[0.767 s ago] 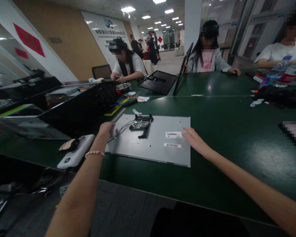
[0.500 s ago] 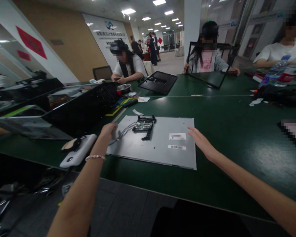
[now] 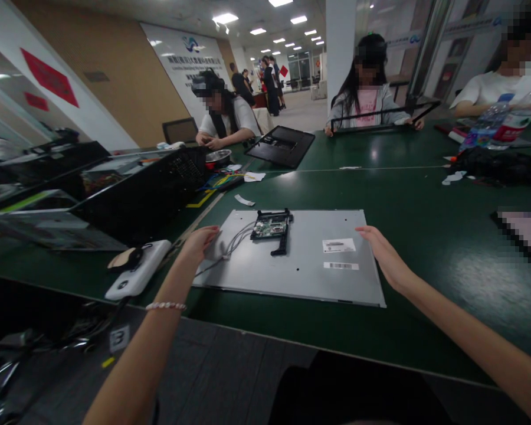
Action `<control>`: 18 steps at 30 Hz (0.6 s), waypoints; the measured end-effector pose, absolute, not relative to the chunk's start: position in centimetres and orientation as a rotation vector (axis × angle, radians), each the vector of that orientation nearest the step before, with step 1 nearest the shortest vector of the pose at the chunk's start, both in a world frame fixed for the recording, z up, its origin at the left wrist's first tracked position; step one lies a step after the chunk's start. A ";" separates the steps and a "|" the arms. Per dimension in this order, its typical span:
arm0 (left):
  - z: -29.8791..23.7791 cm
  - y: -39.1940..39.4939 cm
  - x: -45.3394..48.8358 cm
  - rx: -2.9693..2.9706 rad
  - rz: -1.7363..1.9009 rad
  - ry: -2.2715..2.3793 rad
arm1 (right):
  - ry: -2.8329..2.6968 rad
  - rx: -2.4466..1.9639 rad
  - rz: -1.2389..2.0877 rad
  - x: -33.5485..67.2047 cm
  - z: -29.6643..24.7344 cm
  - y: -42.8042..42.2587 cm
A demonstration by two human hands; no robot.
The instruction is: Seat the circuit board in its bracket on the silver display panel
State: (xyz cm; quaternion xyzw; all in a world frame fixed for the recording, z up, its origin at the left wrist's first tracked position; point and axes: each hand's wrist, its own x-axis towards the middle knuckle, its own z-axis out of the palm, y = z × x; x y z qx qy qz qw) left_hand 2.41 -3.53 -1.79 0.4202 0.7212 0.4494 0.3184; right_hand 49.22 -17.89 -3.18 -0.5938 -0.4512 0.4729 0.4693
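A silver-grey flat display panel (image 3: 265,280) lies back side up between my hands. On it sits a green circuit board (image 3: 272,228) in a black bracket (image 3: 280,243), with thin grey cables (image 3: 236,241) running left. My left hand (image 3: 202,241) is closed at the panel's left edge, fingers bent over it; a beaded bracelet (image 3: 166,306) circles that wrist. At the opposite edge my right hand (image 3: 383,251) grips the panel, fingertips on its top face near two white labels (image 3: 338,245). Both thumbs are mostly hidden.
Left stand a white power bank (image 3: 138,271) and an open black computer case (image 3: 146,189). A black plastic back cover (image 3: 283,146) lies across the table. A person opposite holds a black frame (image 3: 371,121). Bottles (image 3: 487,124) and a phone (image 3: 524,236) are at right.
The panel has shifted right and appears wider, with the board on it. My right hand has moved right along with its edge. The person opposite has lowered and tilted the black frame.
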 end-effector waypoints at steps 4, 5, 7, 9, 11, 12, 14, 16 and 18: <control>-1.5 -4.9 4.0 1.053 1.109 1.864 | -1.086 -1.515 1.121 50.9 -3.0 -18.6; -1.4 -5.2 4.4 1.056 1.096 1.850 | -1.087 -1.534 1.106 51.4 -3.0 -18.8; -1.3 -5.7 5.2 1.076 1.071 1.817 | -1.091 -1.568 1.075 52.4 -3.4 -19.1; -1.2 -6.1 5.9 1.099 1.046 1.784 | -1.076 -1.585 1.054 53.5 -3.8 -19.4; -1.2 -6.5 6.8 1.113 1.019 1.753 | -1.048 -1.597 1.053 54.6 -4.1 -19.7; -1.2 -6.7 7.2 1.117 1.006 1.739 | -1.037 -1.605 1.056 55.1 -4.2 -19.9; -1.3 -7.2 8.3 1.118 0.986 1.708 | -1.013 -1.629 1.049 56.1 -4.2 -20.3; -1.4 -7.7 9.4 1.119 0.980 1.682 | -0.990 -1.651 1.037 57.0 -4.0 -20.8; -1.6 -8.4 10.5 1.143 0.971 1.663 | -0.970 -1.677 1.030 57.8 -3.7 -21.3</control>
